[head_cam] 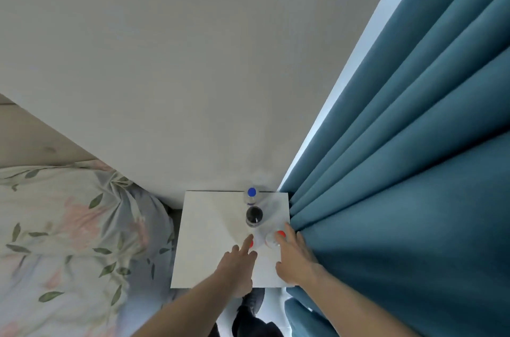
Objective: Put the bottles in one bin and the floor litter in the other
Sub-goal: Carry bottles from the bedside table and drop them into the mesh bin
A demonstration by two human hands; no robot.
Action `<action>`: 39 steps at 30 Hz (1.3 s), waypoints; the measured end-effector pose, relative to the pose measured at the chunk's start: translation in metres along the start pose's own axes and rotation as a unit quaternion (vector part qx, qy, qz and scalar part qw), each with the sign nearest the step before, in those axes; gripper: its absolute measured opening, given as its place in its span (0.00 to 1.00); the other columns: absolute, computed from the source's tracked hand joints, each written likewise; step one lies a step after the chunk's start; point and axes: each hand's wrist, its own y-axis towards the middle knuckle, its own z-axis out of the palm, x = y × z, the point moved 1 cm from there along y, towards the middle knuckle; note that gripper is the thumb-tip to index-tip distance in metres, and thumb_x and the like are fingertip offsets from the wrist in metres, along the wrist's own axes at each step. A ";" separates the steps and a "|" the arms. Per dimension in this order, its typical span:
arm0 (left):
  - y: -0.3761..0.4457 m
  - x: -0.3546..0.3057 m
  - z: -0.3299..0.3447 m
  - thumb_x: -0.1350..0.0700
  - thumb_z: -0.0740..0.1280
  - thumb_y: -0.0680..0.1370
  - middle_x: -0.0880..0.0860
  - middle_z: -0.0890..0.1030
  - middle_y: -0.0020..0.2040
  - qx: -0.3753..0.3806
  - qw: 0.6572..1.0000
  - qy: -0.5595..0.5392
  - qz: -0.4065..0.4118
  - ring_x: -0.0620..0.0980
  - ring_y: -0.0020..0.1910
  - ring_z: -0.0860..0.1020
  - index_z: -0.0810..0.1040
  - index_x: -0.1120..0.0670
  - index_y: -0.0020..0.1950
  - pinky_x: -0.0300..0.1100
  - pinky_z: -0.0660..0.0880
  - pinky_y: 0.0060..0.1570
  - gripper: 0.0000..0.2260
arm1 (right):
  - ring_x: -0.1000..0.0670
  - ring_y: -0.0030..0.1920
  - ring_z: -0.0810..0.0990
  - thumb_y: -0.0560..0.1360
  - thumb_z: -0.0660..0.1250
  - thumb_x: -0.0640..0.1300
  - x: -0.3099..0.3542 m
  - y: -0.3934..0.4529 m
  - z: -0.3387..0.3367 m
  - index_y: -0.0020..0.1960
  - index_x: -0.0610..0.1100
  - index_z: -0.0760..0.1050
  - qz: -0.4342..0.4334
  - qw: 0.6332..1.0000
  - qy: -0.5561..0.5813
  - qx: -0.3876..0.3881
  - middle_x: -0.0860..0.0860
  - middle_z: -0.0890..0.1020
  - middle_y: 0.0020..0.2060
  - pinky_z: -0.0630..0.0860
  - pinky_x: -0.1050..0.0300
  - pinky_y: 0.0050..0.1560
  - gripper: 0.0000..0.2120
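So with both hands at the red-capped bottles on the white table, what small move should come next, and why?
Probably close each hand round its bottle. The left hand and right hand reach the two red-capped bottles with fingers extended, neither yet gripped. The black-capped bottle and blue-capped bottle stand behind.

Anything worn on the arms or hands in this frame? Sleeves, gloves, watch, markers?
Nothing visible. Both forearms are bare from the bottom edge of the frame to the wrists, with no sleeve in view. The left hand and right hand have no gloves, rings, watch, straps or tracking markers that show. Upper arms are out of frame.
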 end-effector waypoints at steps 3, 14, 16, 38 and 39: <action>0.028 -0.001 0.004 0.59 0.67 0.76 0.54 0.41 0.83 0.020 1.000 -0.003 0.002 0.61 0.70 0.66 0.65 0.55 0.75 0.54 0.73 0.63 0.27 | 0.42 0.72 0.61 0.73 0.63 0.38 -0.009 0.027 0.007 0.74 0.54 0.58 -0.002 1.000 -0.002 0.009 0.51 0.47 0.80 0.73 0.45 0.63 0.32; 0.088 0.020 0.030 0.64 0.64 0.78 0.52 0.58 0.75 0.031 0.997 -0.073 -0.022 0.58 0.61 0.72 0.72 0.60 0.69 0.51 0.76 0.58 0.19 | 0.47 0.57 0.78 0.75 0.67 0.30 -0.023 0.088 0.043 0.70 0.49 0.66 0.024 0.998 0.053 -0.006 0.49 0.66 0.64 0.76 0.58 0.53 0.28; 0.085 0.027 0.035 0.64 0.63 0.78 0.48 0.60 0.73 0.020 0.995 -0.101 -0.017 0.55 0.62 0.72 0.72 0.57 0.72 0.47 0.75 0.60 0.21 | 0.48 0.49 0.76 0.75 0.66 0.30 -0.022 0.085 0.042 0.62 0.47 0.70 0.038 0.995 0.084 -0.022 0.49 0.67 0.59 0.75 0.60 0.48 0.20; -0.076 0.080 -0.114 0.48 0.68 0.78 0.37 0.69 0.59 -0.094 0.965 -0.065 0.237 0.45 0.44 0.79 0.75 0.41 0.59 0.39 0.76 0.48 0.11 | 0.50 0.52 0.78 0.73 0.67 0.40 0.054 -0.126 0.033 0.47 0.53 0.79 0.232 0.895 0.320 -0.205 0.54 0.75 0.52 0.75 0.61 0.53 0.08; -0.078 0.078 -0.118 0.48 0.68 0.78 0.37 0.69 0.59 -0.089 0.961 -0.055 0.255 0.45 0.44 0.79 0.75 0.41 0.59 0.39 0.76 0.47 0.11 | 0.50 0.50 0.78 0.71 0.66 0.39 0.061 -0.136 0.040 0.45 0.54 0.79 0.249 0.887 0.330 -0.207 0.54 0.75 0.51 0.75 0.63 0.51 0.10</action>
